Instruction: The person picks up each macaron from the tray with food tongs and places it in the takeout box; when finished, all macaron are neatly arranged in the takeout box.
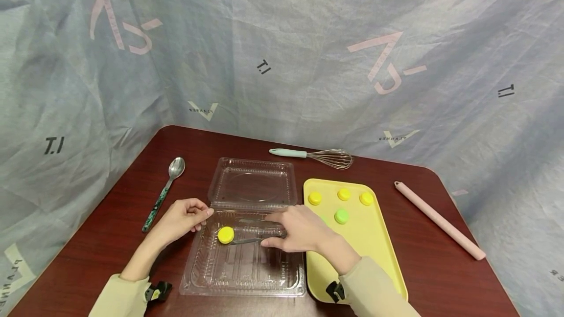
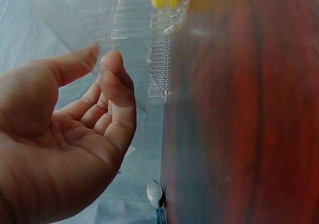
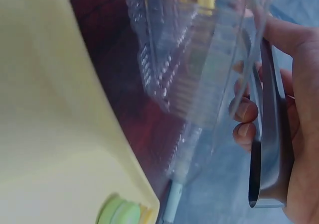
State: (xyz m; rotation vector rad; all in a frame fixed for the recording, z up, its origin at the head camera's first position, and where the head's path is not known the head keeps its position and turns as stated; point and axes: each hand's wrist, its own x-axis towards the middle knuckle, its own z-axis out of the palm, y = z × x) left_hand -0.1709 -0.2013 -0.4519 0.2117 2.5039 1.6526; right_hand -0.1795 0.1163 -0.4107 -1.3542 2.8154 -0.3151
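A clear plastic clamshell box lies with its lid folded back. My left hand pinches the box's left rim near the hinge between thumb and index finger, its other fingers curled, as the left wrist view shows. In my right hand are metal tongs, gripped over the box and pointing left. A yellow macaron is at the tongs' tips, inside the box's left part. To the right, a yellow tray carries three yellow macarons and a green macaron; another green one is mostly hidden by my right hand.
Left of the box lies a spoon with a green patterned handle. A whisk lies behind, near the table's far edge. On the far right is a pink rolling pin. A grey cloth hangs behind the dark red table.
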